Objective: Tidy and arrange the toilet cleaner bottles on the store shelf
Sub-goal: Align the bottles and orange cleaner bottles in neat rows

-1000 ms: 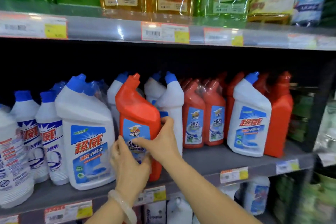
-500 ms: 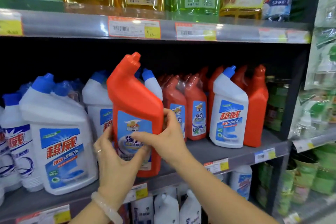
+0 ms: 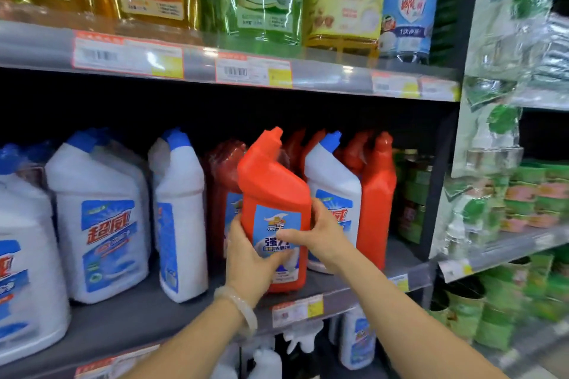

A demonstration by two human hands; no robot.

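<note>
A person holds an orange toilet cleaner bottle (image 3: 274, 194) at the front edge of a grey store shelf (image 3: 129, 317).

The left hand (image 3: 251, 258) and right hand (image 3: 317, 232) grip its labelled lower body, white bottles with blue caps (image 3: 101, 218) to its left, orange bottles (image 3: 377, 194) behind and to its right.

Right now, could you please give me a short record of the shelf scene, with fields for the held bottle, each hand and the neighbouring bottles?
Held item: red plastic angled-neck bottle, blue label facing out, roughly upright
Left grip: left hand grips its lower left side
Right grip: right hand grips its right side, thumb across the label
Position: at front edge of grey metal shelf; base contact unclear
Behind right: white plastic bottle with blue cap, then red plastic bottles
Left: large white jugs
</note>
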